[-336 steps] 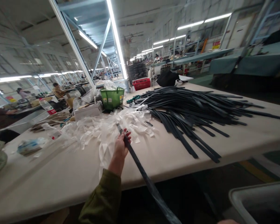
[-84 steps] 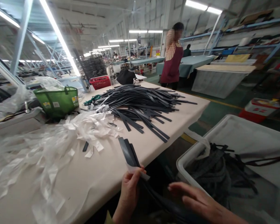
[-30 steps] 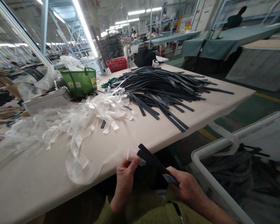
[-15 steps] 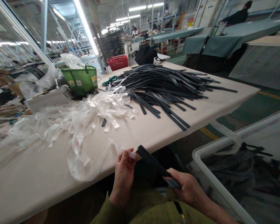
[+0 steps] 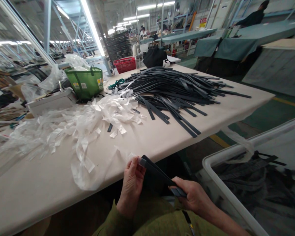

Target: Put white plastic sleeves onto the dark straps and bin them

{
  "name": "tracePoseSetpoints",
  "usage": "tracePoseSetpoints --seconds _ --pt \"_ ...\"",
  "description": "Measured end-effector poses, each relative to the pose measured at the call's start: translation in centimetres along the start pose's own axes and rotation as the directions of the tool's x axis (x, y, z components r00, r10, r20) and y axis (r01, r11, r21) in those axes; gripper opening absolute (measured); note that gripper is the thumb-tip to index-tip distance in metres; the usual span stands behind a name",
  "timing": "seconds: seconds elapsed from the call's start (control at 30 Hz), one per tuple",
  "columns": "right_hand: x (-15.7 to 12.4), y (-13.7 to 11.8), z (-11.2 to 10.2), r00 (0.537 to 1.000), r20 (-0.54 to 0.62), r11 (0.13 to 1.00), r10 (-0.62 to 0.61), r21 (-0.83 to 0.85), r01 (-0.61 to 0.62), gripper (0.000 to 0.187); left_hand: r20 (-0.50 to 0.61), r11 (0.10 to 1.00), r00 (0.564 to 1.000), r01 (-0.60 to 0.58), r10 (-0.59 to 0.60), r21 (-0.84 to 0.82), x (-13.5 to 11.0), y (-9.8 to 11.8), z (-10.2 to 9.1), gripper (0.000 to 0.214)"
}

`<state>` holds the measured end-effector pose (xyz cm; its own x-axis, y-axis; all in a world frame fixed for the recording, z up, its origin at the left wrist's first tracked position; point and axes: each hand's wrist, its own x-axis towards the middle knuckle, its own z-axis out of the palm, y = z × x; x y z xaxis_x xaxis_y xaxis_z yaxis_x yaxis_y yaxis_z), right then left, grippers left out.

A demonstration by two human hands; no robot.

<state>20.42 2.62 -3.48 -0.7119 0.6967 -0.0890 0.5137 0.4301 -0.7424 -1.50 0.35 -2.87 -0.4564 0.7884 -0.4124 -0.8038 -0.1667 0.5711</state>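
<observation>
My right hand [image 5: 190,193] is closed around a few dark grey flat strips [image 5: 158,170], whose far ends point up and to the left. Between the thumb and fingers of my left hand [image 5: 132,178] is pinched a translucent white film strip [image 5: 142,161]. One end of that film lies against the tip of the dark strips. Farther back on the table spreads a big pile of similar dark strips [image 5: 177,85]. To its left is a loose heap of white film strips [image 5: 113,111], and one long piece trails toward the table's front edge.
A green bag [image 5: 85,83], a red basket [image 5: 124,65] and a black bundle [image 5: 154,58] stand along the back of the pale table [image 5: 51,183]. At right, a white bin [image 5: 211,173] contains dark material. A person in dark clothing [image 5: 252,16] is at a far table.
My left hand has shifted slightly right, bringing the film over the tips of the dark strips. My right hand has moved a little left with the strips.
</observation>
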Motion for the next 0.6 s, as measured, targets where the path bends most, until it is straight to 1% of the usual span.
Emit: tracePoseSetpoints --seconds 0.1,0.23,0.3,0.33,0.37,0.43,0.47,0.5,0.53,0.6 --pt "0.4 -0.1 0.0 1.0 -0.004 1.0 0.001 -0.004 -0.001 0.04 0.014 0.997 1.0 -0.01 0.009 0.073 -0.1 -0.2 -0.4 0.032" --pt "1.5 -0.7 0.2 0.999 -0.049 1.0 0.008 0.002 -0.008 0.039 -0.003 0.983 1.0 -0.023 0.024 0.182 -0.7 -0.9 -1.0 0.033" --pt "2.5 -1.5 0.4 0.999 -0.045 0.996 0.01 0.086 -0.006 0.041 0.018 0.971 1.0 -0.008 0.003 0.24 -1.3 -1.5 -1.2 0.031" --pt "3.0 -1.9 0.4 0.999 -0.024 0.984 0.023 0.18 -0.019 0.043 0.043 0.963 0.999 0.003 -0.015 0.268 -1.7 -1.9 -1.3 0.03" --pt "3.5 -2.3 0.3 0.999 0.016 0.953 0.04 0.299 -0.043 0.045 0.074 0.955 0.996 0.016 -0.04 0.296 -2.1 -2.2 -1.3 0.029" --pt "4.0 -2.8 0.2 0.991 0.121 0.85 0.054 0.515 -0.11 0.051 0.134 0.94 0.988 0.029 -0.079 0.341 -2.6 -2.5 -1.3 0.027" --pt "4.0 -2.8 0.0 0.985 0.169 0.81 0.046 0.571 -0.136 0.053 0.154 0.936 0.985 0.018 -0.077 0.351 -2.7 -2.3 -1.3 0.026" --pt "3.8 -2.6 -0.2 0.978 0.204 0.797 0.032 0.586 -0.148 0.054 0.16 0.937 0.986 -0.005 -0.054 0.348 -2.7 -1.9 -1.4 0.026" --pt "3.3 -2.1 -0.3 0.974 0.227 0.808 0.024 0.568 -0.152 0.054 0.155 0.941 0.988 -0.037 -0.016 0.336 -2.7 -1.3 -1.5 0.025" --pt "2.0 -0.4 -0.6 0.968 0.245 0.857 0.05 0.487 -0.167 0.053 0.106 0.95 0.991 -0.11 0.082 0.291 -2.5 0.2 -1.8 0.025"
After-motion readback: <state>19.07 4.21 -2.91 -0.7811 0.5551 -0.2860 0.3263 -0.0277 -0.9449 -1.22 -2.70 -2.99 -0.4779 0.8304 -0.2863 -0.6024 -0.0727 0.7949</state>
